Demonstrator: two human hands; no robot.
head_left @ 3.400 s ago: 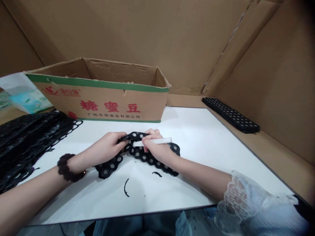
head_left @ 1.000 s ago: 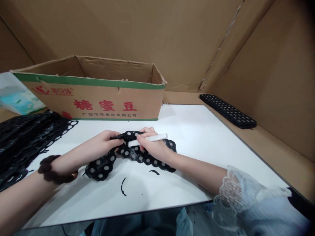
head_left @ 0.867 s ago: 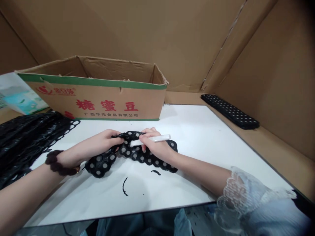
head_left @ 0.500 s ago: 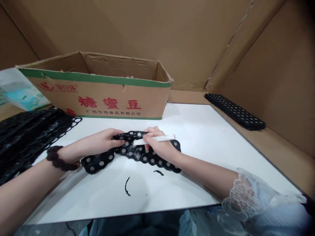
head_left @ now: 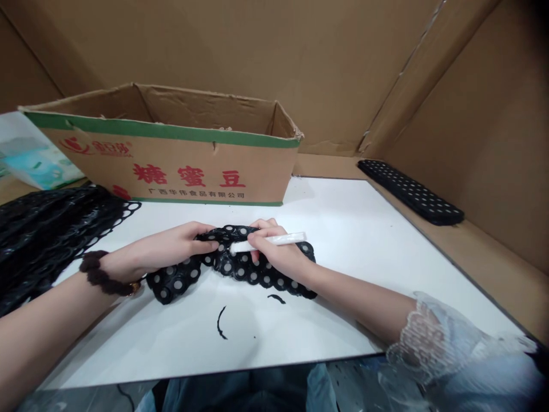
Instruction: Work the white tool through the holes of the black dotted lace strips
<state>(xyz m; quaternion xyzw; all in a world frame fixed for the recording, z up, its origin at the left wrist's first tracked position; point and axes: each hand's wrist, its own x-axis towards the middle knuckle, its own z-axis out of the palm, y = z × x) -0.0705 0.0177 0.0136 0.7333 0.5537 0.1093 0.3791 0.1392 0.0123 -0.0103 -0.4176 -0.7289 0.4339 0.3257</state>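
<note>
First, bearings centred on the black strip with rows of pale round dots; 12 o'clock points away from the wearer. Nearest, at 6 o'clock on the white flat-topped bench: a thin curved black sliver. A shorter black sliver sits between 4 and 5, just off the strip's near edge.

The strip lies at mid-bench, bent under the hands. Left hand, 9 o'clock: thumb and fingers pinching the strip. Right hand, 3 o'clock: closed pen-fashion on a slim white stick-shaped tool, its tip at the dotted face near the left thumb. Cannot tell whether tip touches.

Handling, judged: keep the pinch close to the tip so the strip cannot buckle; hold the tool low, press lightly, and keep the left thumb out of the tip's path.

Further out, 9 o'clock: glossy black openwork mesh heap. At 2: long black slab with pale dots. At 11: open brown cardboard box with green borders and red lettering.
</note>
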